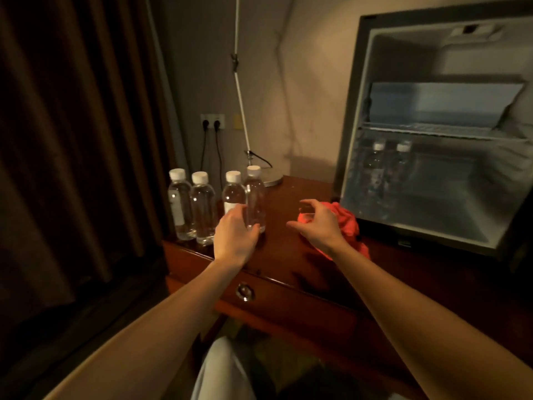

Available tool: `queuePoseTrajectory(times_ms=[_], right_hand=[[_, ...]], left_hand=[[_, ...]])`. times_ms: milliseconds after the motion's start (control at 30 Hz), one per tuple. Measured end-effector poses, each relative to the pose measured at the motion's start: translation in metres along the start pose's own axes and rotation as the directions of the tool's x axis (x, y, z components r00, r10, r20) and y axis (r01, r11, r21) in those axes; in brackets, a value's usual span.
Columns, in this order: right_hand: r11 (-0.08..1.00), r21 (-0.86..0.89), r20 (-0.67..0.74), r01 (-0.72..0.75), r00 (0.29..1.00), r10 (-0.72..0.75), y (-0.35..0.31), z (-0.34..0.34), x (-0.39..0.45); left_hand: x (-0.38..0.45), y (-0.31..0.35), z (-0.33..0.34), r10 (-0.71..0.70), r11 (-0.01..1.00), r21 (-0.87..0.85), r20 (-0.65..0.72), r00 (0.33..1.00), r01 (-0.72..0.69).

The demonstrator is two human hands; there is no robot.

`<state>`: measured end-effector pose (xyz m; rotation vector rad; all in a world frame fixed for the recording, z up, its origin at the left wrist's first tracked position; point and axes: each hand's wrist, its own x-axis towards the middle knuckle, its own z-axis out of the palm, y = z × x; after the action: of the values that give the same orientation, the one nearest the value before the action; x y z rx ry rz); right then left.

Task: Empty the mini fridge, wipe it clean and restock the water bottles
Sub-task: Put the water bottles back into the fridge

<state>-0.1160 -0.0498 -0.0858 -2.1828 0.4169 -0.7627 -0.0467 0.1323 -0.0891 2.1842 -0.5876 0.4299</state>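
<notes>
Clear plastic fills the left hand (235, 236) — fingers curl round the rightmost bottle (255, 197) of four standing on the desk (291, 255). The right hand (318, 223) hovers loose, holding nothing, over a red cloth (347, 219) — the open fridge (432, 140) just beyond.

No text, brand, number or sign can be read anywhere. The water bottles on the counter (288, 203) carry pale labels, one on the far-left bottle (180, 203) and one on the third bottle (233, 197), but the print on them is too blurred and dim to make out. The two bottles inside the mini fridge (432, 140) show only smeared dark marks through the plastic. A small plate on the fridge's lower front edge (403, 243) is likewise illegible.
</notes>
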Motion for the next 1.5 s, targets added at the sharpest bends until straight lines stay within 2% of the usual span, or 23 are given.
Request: queuePoseTrajectory(times_ms=[167,433,567,667,833,967,1067,1267,1400,1500], right_hand=[[0.999,0.032,0.07,-0.01,0.998,0.007,-0.016,0.041,0.015],[0.997,0.076,0.109,0.022,0.994,-0.03,-0.023,0.076,0.054],[0.99,0.138,0.151,-0.013,0.989,-0.008,-0.016,0.095,0.069],[0.987,0.154,0.144,-0.054,0.989,0.031,-0.01,0.101,0.077],[0.99,0.136,0.081,-0.032,0.997,0.021,-0.008,0.089,0.075],[0.99,0.137,0.037,-0.03,0.999,0.025,-0.006,0.065,0.064],[0.989,0.145,-0.048,0.009,0.999,-0.002,-0.006,0.032,0.052],[0.994,0.106,-0.235,0.03,0.972,-0.004,0.013,-0.06,0.02],[0.999,0.035,-0.378,-0.034,0.925,0.045,0.031,-0.123,-0.003],[0.99,0.048,-0.43,-0.132,0.892,0.139,0.051,-0.168,-0.012]], left_hand=[[0.012,-0.029,-0.015,-0.081,0.997,0.003,-0.036,0.996,0.081],[0.038,-0.037,0.01,-0.145,0.982,-0.127,-0.01,0.989,0.143],[0.047,-0.042,0.022,-0.159,0.974,-0.168,-0.021,0.987,0.153],[0.051,-0.044,0.027,-0.155,0.974,-0.176,-0.042,0.987,0.145],[0.054,-0.043,0.029,-0.147,0.972,-0.193,-0.051,0.988,0.134],[0.049,-0.034,0.03,-0.137,0.968,-0.215,-0.036,0.99,0.126],[0.041,-0.015,0.032,-0.084,0.965,-0.253,-0.042,0.996,0.071],[0.026,0.065,0.043,0.032,0.947,-0.318,-0.021,0.999,-0.037],[0.01,0.122,0.071,0.107,0.915,-0.395,0.044,0.993,-0.081],[-0.001,0.156,0.101,0.145,0.884,-0.46,0.098,0.985,-0.084]])
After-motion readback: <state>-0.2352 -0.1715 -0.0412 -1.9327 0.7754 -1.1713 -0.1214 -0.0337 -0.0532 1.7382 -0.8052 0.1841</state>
